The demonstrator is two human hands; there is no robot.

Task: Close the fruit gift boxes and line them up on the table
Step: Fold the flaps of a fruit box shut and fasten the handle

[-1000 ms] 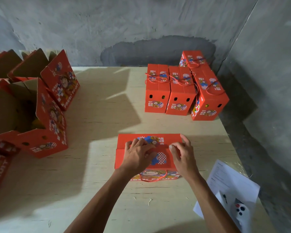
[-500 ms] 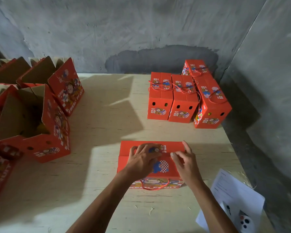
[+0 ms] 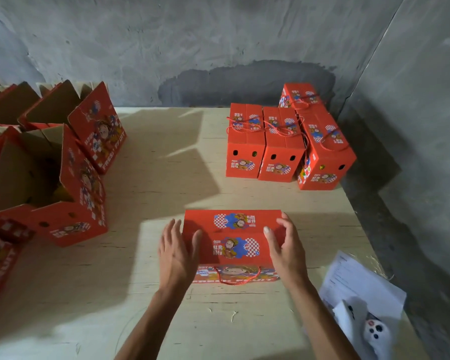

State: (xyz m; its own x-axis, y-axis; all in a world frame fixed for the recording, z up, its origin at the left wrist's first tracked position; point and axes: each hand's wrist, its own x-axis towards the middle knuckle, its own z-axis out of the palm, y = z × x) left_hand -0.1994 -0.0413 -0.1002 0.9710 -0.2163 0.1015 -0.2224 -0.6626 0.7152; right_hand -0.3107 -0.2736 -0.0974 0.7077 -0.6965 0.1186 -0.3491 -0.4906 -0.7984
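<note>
**A:** Where is the box being worked on?

**B:** A closed red gift box point(image 3: 233, 240) sits on the table point(image 3: 166, 178), nearest the viewer. The left hand point(image 3: 175, 252) and right hand point(image 3: 286, 249) flank its ends, fingers spread and relaxed, thumbs on its lid, no firm grip.

**A:** And beyond it?

**B:** Behind it to the right, finished boxes point(image 3: 283, 146) stand in a row; behind-left, open boxes point(image 3: 49, 183) wait.

**A:** Advice?

**B:** Probably clasp both ends evenly, lift level, set it flush beside the row.

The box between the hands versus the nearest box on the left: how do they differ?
The box between the hands has its flaps folded shut; the left box stands with flaps up, brown interior showing. The first has a hand at each end; the second is untouched. Both are red with cartoon print.
</note>
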